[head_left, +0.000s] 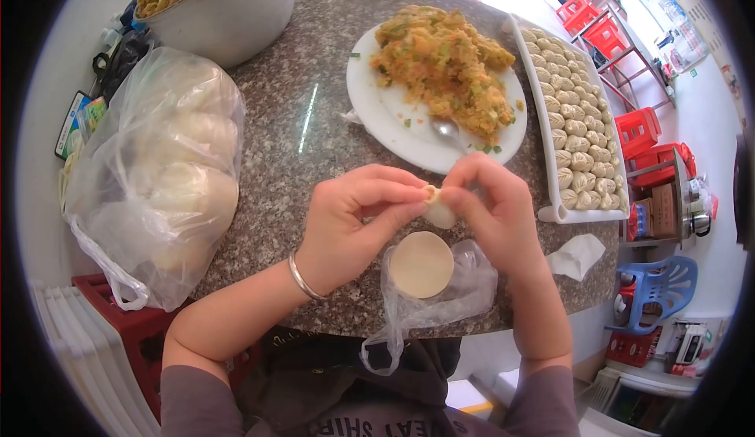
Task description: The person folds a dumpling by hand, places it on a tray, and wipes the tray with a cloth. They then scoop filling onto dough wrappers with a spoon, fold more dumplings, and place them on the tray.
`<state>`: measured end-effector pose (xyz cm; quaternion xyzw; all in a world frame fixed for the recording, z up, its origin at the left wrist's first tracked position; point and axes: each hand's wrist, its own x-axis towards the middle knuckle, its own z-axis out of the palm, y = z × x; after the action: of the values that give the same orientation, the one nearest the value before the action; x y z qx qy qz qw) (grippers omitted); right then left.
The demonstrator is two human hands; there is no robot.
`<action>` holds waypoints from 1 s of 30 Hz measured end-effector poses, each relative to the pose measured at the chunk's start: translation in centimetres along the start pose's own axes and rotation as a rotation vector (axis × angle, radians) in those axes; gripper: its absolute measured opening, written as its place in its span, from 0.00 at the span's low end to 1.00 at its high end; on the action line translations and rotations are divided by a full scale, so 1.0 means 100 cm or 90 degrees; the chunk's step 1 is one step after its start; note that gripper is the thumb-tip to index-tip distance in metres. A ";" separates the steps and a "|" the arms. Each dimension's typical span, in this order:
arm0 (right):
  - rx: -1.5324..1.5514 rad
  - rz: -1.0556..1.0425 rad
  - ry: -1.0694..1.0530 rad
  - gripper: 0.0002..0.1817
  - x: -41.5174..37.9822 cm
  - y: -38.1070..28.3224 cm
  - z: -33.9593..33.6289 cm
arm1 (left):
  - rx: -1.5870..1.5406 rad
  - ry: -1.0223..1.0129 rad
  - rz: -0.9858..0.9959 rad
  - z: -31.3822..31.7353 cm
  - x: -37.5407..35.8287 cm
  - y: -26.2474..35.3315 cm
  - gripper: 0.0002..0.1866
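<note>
Between my two hands, above the near part of the table, is a partly folded dumpling (440,214) with a bit of orange filling showing at its top. My left hand (358,221), with a silver bracelet at the wrist, pinches one side of its edge. The fingers of my right hand (491,209) are closed on the other side. Just below lie round dumpling wrappers (421,265) on a clear plastic bag (472,284). Beyond my hands, a white plate (370,126) bears a heap of chopped filling (444,60) and a metal spoon (447,128).
A white tray (555,215) of pleated dumplings (578,142) stands at the right. Crumpled tissue (578,257) lies near the right edge. On the left are a plastic bag of dough (177,178) and a large metal pot (228,16) of filling. Red stools (637,130) stand beyond.
</note>
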<state>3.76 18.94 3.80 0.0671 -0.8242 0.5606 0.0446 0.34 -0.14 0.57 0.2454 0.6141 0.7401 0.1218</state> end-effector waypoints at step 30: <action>-0.072 -0.101 0.057 0.03 -0.002 0.000 0.014 | -0.165 0.028 -0.082 0.006 0.001 -0.005 0.08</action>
<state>3.93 17.65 3.22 0.1042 -0.8439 0.5103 0.1290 0.50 0.56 0.23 0.1718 0.5300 0.8093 0.1861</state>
